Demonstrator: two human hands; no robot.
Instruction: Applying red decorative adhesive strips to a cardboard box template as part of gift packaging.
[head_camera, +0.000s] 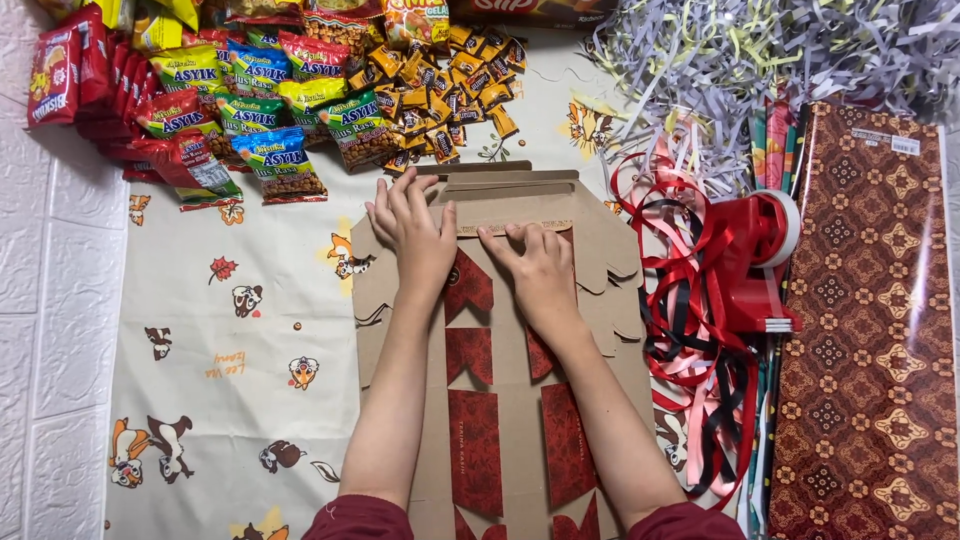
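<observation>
A flattened brown cardboard box (600, 250) with dark red printed shapes lies in front of me on a patterned cloth. My left hand (412, 232) presses flat on its upper left part, fingers spread. Beside it, my right hand (537, 262) presses on the upper middle, fingertips along a folded flap edge (520, 227). Both forearms reach up from the bottom edge, in dark red sleeves. Neither hand holds anything.
Snack packets (250, 110) and small orange sachets (440, 90) are piled at the top left. Shredded paper (720, 70) lies top right. Red, pink and black ribbons (690, 330) and a red tape dispenser (760, 260) sit right of the box, beside patterned brown wrapping paper (870, 330).
</observation>
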